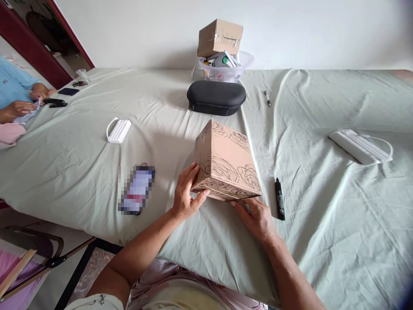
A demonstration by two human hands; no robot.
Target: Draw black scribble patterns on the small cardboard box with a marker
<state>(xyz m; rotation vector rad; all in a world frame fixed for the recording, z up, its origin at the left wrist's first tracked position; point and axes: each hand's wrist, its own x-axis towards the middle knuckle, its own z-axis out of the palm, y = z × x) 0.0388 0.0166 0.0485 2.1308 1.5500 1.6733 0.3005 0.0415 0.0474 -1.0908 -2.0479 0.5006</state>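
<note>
Between my hands is a brown cardboard box [230, 150] with black scribbled swirls drawn on its faces. It is tilted, its near edge seemingly raised off the cloth. My left hand [188, 191] grips the near left corner, thumb on the front face and fingers along the left side. At the lower right edge, my right hand [256, 215] holds the box from beneath; some of its fingertips are hidden under it. Just right of that hand lies a capped black marker [279, 200]. A phone [137, 189] with a blurred screen rests to the left of my left hand.
Behind the box sits a black zip case [216, 97], then a clear basin [247, 62] of items with another carton [221, 36] on top. White strapped devices [119, 131] lie left and right, and a pen [267, 98] at back. Another person's hands [22, 107] work at far left.
</note>
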